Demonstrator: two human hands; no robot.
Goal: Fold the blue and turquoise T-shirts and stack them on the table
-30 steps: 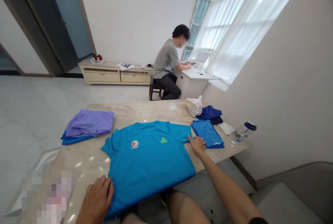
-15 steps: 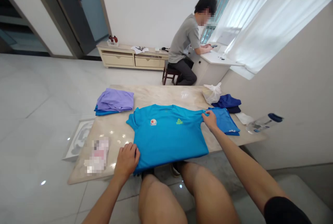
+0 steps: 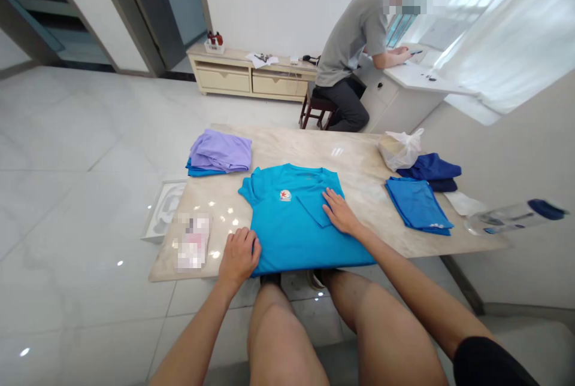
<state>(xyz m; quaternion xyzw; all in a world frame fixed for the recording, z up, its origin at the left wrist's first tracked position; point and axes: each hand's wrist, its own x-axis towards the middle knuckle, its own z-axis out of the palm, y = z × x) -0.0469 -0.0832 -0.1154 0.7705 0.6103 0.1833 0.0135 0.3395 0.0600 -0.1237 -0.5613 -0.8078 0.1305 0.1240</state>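
A blue T-shirt (image 3: 291, 236) lies front up on the table, with a round badge on its chest. Its right-hand sleeve is folded inward over the chest. My right hand (image 3: 342, 213) rests on that folded sleeve, fingers stretched out flat. At the shirt's lower left edge, my left hand (image 3: 240, 257) lies on the tabletop with slightly bent fingers and its thumb against the cloth. The left-hand sleeve (image 3: 251, 187) is spread outward.
Folded purple clothing (image 3: 220, 149) sits on the marble-look table (image 3: 291, 145) at back left, a patterned packet (image 3: 194, 245) at front left. On the right are folded blue clothing (image 3: 417, 203), a plastic bag (image 3: 402, 149) and a clear bottle (image 3: 507, 217). A person (image 3: 354, 33) sits beyond.
My right hand has carried the shirt's right-hand sleeve inward and laid it over the chest, then flattened out on it. My left hand keeps its place at the shirt's edge. The view has shifted.
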